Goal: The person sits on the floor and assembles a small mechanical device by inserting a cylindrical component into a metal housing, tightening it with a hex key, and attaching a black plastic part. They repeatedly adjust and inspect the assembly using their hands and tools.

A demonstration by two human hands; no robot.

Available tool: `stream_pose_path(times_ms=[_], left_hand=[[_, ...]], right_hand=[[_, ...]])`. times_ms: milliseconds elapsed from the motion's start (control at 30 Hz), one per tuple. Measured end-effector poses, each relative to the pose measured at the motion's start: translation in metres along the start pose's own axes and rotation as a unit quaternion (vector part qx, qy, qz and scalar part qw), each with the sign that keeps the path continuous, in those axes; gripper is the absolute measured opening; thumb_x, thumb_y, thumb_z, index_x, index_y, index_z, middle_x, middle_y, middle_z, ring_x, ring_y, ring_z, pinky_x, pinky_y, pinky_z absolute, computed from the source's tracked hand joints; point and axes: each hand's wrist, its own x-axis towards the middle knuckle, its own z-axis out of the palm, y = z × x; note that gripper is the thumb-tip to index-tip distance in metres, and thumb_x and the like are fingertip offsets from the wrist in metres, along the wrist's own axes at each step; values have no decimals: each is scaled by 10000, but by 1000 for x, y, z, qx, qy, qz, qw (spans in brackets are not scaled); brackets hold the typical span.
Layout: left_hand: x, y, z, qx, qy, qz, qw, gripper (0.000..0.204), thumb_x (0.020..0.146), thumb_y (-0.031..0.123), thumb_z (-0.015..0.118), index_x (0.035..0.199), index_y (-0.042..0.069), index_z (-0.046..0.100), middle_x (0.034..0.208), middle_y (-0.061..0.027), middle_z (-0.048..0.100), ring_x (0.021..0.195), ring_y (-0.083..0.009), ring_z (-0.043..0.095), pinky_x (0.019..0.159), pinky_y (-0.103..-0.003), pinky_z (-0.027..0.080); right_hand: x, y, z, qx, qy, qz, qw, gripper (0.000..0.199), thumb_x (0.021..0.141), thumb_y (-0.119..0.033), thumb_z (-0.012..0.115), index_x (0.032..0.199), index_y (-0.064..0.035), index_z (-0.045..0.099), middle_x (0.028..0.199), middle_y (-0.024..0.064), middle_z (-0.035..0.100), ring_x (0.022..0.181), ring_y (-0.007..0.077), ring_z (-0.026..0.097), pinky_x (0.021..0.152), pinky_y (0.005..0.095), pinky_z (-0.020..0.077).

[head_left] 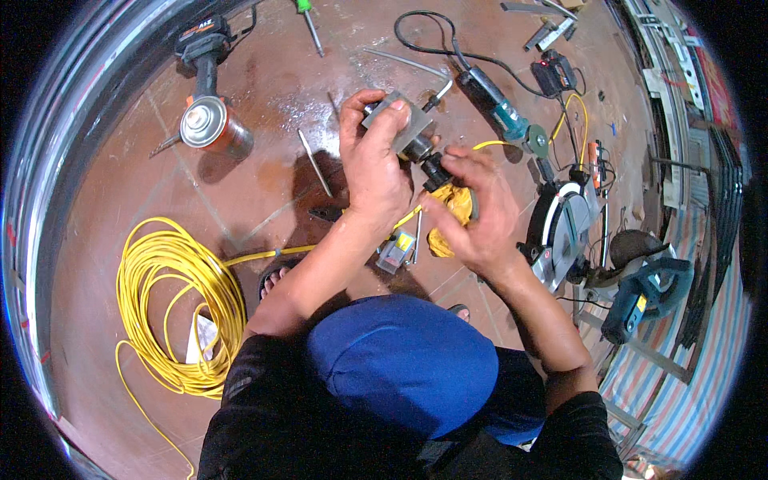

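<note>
My left hand is wrapped round a grey metal block, thumb laid across its face. A black stepped cylindrical fitting sticks out of the block's lower right side. Beside that fitting is my right hand, thumb and fingers apart; whether a fingertip touches the fitting I cannot tell. Past the block, a thin metal rod with a dark sleeve points away to the upper right. Below the hands lie a crumpled yellow cloth and a small grey boxy part with a yellow label.
A yellow hose coil lies at left, below a spray can and cordless tool. An angle grinder with its cord is at far right. A chop saw stands at right. A screwdriver and rod lie on the floor.
</note>
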Motion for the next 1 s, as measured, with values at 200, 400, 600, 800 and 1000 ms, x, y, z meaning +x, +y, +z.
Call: stream_pose_path(times_ms=[200,400,600,800,1000], left_hand=[[-1,-4,1,-9,17,-16,1000,317,902,62,672,1165,109,501,967,-84,591,754,-221,647,613,-400,599],[-3,-6,0,3,14,-28,1000,311,907,68,674,1164,110,504,961,-82,589,753,-205,640,634,-404,607],[-4,-6,-1,18,7,-11,1000,298,914,66,662,1163,100,502,936,-79,585,738,-196,638,631,-385,597],[-5,-9,-1,20,-3,-14,1000,275,904,59,660,1136,101,518,946,-68,581,745,-190,643,626,-375,604],[-4,-10,-1,58,-3,-18,998,289,899,44,654,1151,103,525,933,-73,596,730,-199,660,613,-362,594]], right_hand=[[12,-5,-1,329,39,459,824,444,987,-369,636,1213,9,578,1106,144,692,845,227,705,811,374,569],[11,4,-7,395,-72,504,765,459,964,-386,657,1192,6,587,1144,159,657,956,244,687,792,350,558],[9,-3,2,147,76,213,963,430,1042,-412,515,1180,-11,587,854,98,691,692,212,683,744,328,545],[5,-1,-5,413,-35,495,764,391,1046,-343,528,1214,5,580,927,113,694,762,191,676,712,318,535],[1,-6,4,321,-3,325,890,337,971,-269,670,1162,-6,583,988,123,696,881,209,705,728,350,566]])
